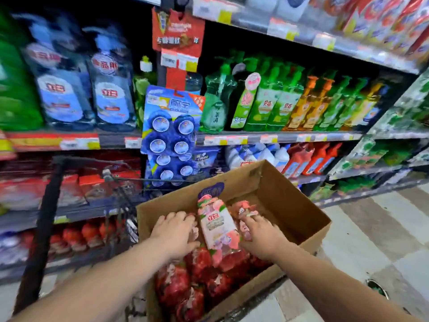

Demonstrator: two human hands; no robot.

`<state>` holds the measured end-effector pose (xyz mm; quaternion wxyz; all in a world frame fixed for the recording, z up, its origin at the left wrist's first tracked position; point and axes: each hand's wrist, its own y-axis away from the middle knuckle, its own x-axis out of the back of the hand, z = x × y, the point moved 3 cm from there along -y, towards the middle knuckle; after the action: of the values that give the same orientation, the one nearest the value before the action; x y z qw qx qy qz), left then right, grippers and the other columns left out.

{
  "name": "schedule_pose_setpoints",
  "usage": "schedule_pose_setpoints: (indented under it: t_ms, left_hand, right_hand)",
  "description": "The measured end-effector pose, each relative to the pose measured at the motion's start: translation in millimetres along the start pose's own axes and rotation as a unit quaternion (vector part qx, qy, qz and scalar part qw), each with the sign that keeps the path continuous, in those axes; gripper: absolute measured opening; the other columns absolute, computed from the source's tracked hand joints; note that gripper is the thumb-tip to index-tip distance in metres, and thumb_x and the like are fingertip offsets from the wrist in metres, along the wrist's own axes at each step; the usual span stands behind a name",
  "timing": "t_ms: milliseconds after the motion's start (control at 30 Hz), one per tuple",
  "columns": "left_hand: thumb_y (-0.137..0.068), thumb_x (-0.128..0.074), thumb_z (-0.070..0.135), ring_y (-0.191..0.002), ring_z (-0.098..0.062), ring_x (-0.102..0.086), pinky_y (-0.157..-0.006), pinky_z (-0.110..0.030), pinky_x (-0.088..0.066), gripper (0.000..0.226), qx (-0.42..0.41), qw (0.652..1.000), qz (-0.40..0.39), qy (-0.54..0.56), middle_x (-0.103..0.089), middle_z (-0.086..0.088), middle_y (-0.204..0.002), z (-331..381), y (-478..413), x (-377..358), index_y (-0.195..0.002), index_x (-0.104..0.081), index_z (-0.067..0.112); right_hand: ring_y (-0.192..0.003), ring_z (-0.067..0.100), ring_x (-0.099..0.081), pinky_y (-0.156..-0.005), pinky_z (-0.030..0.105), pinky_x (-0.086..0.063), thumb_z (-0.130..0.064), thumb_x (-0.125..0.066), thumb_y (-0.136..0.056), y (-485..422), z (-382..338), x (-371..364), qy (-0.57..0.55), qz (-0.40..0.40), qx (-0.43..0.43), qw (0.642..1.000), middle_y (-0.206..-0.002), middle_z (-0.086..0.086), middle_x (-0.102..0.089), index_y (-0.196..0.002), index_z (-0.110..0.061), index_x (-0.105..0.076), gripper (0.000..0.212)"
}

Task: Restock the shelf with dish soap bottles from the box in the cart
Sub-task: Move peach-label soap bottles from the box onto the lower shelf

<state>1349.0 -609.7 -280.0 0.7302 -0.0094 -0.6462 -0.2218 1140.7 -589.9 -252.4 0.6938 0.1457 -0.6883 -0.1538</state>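
A cardboard box (pixel 293 206) sits in the cart, packed with red and pink dish soap bottles (pixel 197 282). One pink-labelled bottle (pixel 217 225) stands higher than the rest, tilted, between my two hands. My left hand (pixel 175 232) is in the box just left of it, fingers curled down over a bottle and thumb against the pink label's lower edge. My right hand (pixel 260 235) is just right of it, fingers curled over another bottle with a pink top (pixel 246 209). The far right part of the box shows bare cardboard.
The cart's black frame (pixel 47 214) runs down the left. Shelves (pixel 278 137) ahead carry green and orange pump bottles, with blue bottles (pixel 109 89) on the left. A strip of blue toilet blocks (pixel 169 131) hangs over the shelf edge. Tiled floor (pixel 371 240) lies to the right.
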Motion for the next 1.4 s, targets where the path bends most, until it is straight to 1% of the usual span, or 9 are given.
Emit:
schedule_pose_setpoints:
  t_ms: [200, 367, 567, 700, 900, 1033, 1133, 1267, 1400]
  left_hand:
    - [-0.08, -0.055, 0.062, -0.13, -0.027, -0.042, -0.107, -0.04, -0.036, 0.076, 0.103, 0.986, -0.076, 0.105, -0.042, -0.005, -0.14, 24.6, -58.0, -35.8, -0.141, -0.033, 0.021]
    - [-0.069, -0.063, 0.069, -0.126, -0.024, -0.048, -0.104, -0.035, -0.041, 0.091, 0.202, 0.925, -0.113, 0.303, -0.046, -0.006, -0.142, 37.4, -94.1, -70.2, -0.143, -0.035, 0.022]
    - [-0.081, -0.072, 0.033, -0.098, -0.011, -0.059, -0.083, -0.021, -0.048, 0.048, 0.272, 0.829, -0.116, 0.474, -0.061, 0.003, -0.109, 46.4, -113.8, -91.0, -0.123, -0.055, 0.017]
    - [-0.085, -0.066, 0.037, -0.078, -0.002, -0.06, -0.059, -0.007, -0.047, 0.032, 0.305, 0.776, -0.105, 0.542, -0.063, 0.009, -0.092, 49.7, -118.3, -102.1, -0.111, -0.057, 0.02]
    - [-0.079, -0.068, 0.049, -0.085, -0.013, -0.061, -0.083, -0.028, -0.051, 0.046, 0.347, 0.711, -0.1, 0.603, -0.066, 0.003, -0.096, 53.5, -122.4, -120.0, -0.113, -0.063, 0.019]
    - [-0.052, -0.078, 0.054, -0.097, -0.024, -0.068, -0.091, -0.043, -0.054, 0.075, 0.366, 0.658, -0.073, 0.654, -0.071, -0.003, -0.106, 54.3, -117.3, -124.4, -0.115, -0.058, 0.017]
    - [-0.073, -0.078, 0.029, -0.102, -0.034, -0.066, -0.094, -0.051, -0.051, 0.054, 0.358, 0.629, -0.056, 0.688, -0.071, -0.01, -0.107, 60.5, -106.4, -115.4, -0.118, -0.056, 0.011]
    - [-0.068, -0.082, 0.028, -0.096, -0.026, -0.069, -0.089, -0.048, -0.054, 0.061, 0.361, 0.615, -0.025, 0.701, -0.071, -0.01, -0.107, 61.0, -90.7, -108.9, -0.117, -0.052, 0.009]
    - [-0.076, -0.078, 0.018, -0.087, -0.021, -0.071, -0.078, -0.035, -0.058, 0.042, 0.334, 0.653, 0.033, 0.679, -0.073, -0.007, -0.1, 53.5, -59.0, -79.6, -0.111, -0.059, 0.008]
  right_hand:
    - [-0.136, 0.032, -0.036, -0.107, 0.036, -0.033, -0.046, -0.057, -0.088, -88.0, 31.4, -12.9, -0.062, -0.068, 0.037, 0.995, -0.148, 0.019, -0.033, -0.145, -0.013, -0.03, 0.072]
    - [-0.135, 0.032, -0.039, -0.109, 0.036, -0.033, -0.045, -0.06, -0.087, -139.7, 36.5, -38.2, -0.2, -0.122, 0.039, 0.971, -0.146, 0.015, -0.039, -0.146, -0.012, -0.028, 0.075]
    - [-0.134, 0.029, -0.043, -0.111, 0.038, -0.036, -0.059, -0.067, -0.076, -175.1, 31.2, -66.9, -0.339, -0.193, -0.006, 0.921, -0.147, 0.011, -0.043, -0.148, -0.009, -0.019, 0.1]
    - [-0.133, 0.028, -0.044, -0.111, 0.037, -0.036, -0.065, -0.067, -0.071, -188.2, 29.5, -79.9, -0.385, -0.212, -0.055, 0.896, -0.146, 0.008, -0.044, -0.15, -0.011, -0.02, 0.107]
    - [-0.126, 0.029, -0.052, -0.102, 0.036, -0.047, -0.059, -0.085, -0.049, -199.4, 22.0, -88.4, -0.446, -0.226, -0.103, 0.86, -0.144, 0.012, -0.046, -0.149, -0.005, -0.022, 0.13]
    - [-0.091, 0.018, -0.062, -0.064, 0.023, -0.052, -0.027, -0.085, -0.068, -193.8, 23.7, -90.2, -0.501, -0.226, -0.114, 0.828, -0.11, 0.003, -0.062, -0.112, -0.004, -0.049, 0.061]
    - [-0.084, 0.015, -0.068, -0.055, 0.02, -0.051, -0.024, -0.088, -0.062, -186.1, 23.5, -90.6, -0.531, -0.205, -0.09, 0.817, -0.109, 0.004, -0.068, -0.114, -0.008, -0.055, 0.063]
    - [-0.089, 0.016, -0.071, -0.075, 0.034, -0.06, -0.034, -0.09, -0.048, -172.7, 16.2, -82.9, -0.544, -0.184, -0.04, 0.818, -0.109, 0.003, -0.072, -0.111, -0.017, -0.063, 0.07]
    - [-0.085, 0.017, -0.072, -0.081, 0.039, -0.059, -0.013, -0.086, -0.064, -145.8, -2.9, -49.8, -0.561, -0.16, 0.023, 0.812, -0.093, -0.001, -0.074, -0.091, -0.023, -0.064, 0.036]
